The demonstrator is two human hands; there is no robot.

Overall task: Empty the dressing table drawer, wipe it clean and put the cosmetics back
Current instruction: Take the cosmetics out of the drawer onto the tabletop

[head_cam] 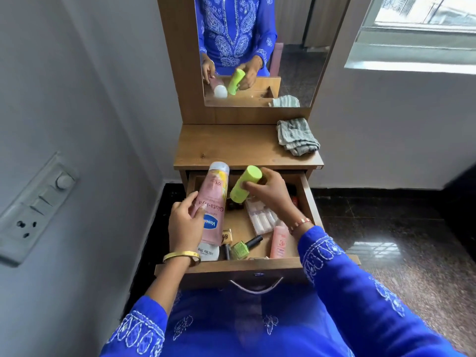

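Observation:
The wooden drawer [313,202] of the dressing table stands pulled out. My left hand [184,222] grips a pink lotion bottle [215,197] with a grey cap, lifted above the drawer's left side. A lime-green bottle [244,185] is held in my right hand [270,193] over the drawer's middle. Inside lie a green nail polish bottle [240,248], a white nail polish remover tub [208,252], a small pink bottle [279,240], a clear case of white items [261,217] and other small cosmetics, partly hidden by my hands.
A striped grey cloth [297,136] lies at the back right of the wooden tabletop [226,145]. A mirror [257,47] rises behind it. A grey wall with a switch panel [33,210] is on the left, dark polished floor [386,240] on the right.

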